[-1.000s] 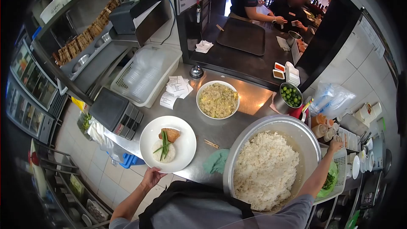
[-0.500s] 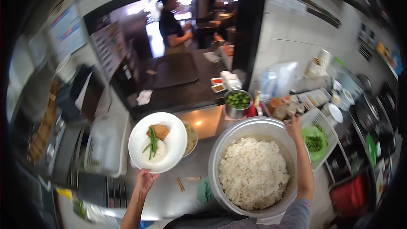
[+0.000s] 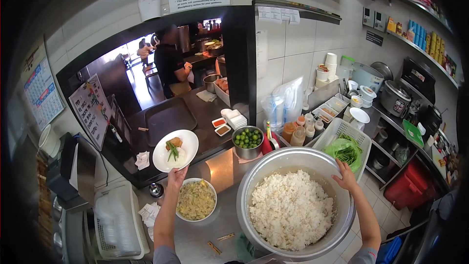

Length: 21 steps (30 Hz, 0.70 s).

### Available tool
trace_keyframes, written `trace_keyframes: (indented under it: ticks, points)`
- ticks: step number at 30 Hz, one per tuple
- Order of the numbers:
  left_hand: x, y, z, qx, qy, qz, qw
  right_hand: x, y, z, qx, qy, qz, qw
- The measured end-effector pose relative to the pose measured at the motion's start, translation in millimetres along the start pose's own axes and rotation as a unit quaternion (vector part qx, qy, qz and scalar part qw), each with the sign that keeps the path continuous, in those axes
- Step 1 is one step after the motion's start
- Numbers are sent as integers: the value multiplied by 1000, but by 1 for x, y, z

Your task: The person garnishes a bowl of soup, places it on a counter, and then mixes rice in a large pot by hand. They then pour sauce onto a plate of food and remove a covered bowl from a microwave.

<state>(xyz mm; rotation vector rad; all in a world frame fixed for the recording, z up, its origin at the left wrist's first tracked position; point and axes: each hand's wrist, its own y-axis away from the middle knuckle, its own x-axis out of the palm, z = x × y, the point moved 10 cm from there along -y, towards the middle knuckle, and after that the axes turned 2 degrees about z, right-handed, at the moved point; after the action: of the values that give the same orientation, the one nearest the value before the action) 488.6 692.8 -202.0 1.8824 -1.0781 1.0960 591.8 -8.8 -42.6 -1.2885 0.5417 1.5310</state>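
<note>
My left hand (image 3: 179,175) grips the near rim of a white plate (image 3: 160,157), raised at the serving window. On the plate are a browned piece of food (image 3: 177,142), green beans (image 3: 173,152) and a white mound that looks like rice. My right hand (image 3: 345,175) lies at the right rim of a large metal pot (image 3: 247,200), thumb and fingers apart. White rice (image 3: 290,210) fills much of this pot. Below the plate, a white bowl of yellowish, lumpy food (image 3: 197,200) stands on the steel counter (image 3: 190,242).
A metal pot of green calamansi-like fruit (image 3: 248,139) and sauce bottles (image 3: 299,133) stand behind the rice. A basket (image 3: 364,139) holds bagged green beans at right. Beyond the window are a dark tray (image 3: 171,117) and a person (image 3: 168,63). Clothespins (image 3: 215,247) lie in front.
My view has shifted. The plate has moved away from me toward the window, uncovering the bowl of yellowish food. My right hand stays at the big pot's right rim.
</note>
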Motion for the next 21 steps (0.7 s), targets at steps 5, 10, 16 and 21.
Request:
trace_keyframes:
  ticks: [5,10,16,21]
  points:
    - [-26,-29,-1,41,-36,-47,997,-1,-3,1,16,-12,7,1000]
    - [-45,-60,2,23,3,-38,999,1,-1,2,23,4,7,1000]
    - [-42,-67,0,86,-43,-103,990,0,-3,3,26,12,13,1000]
    - [-30,-63,-9,143,-73,-258,953,-1,-2,2,28,13,5,1000]
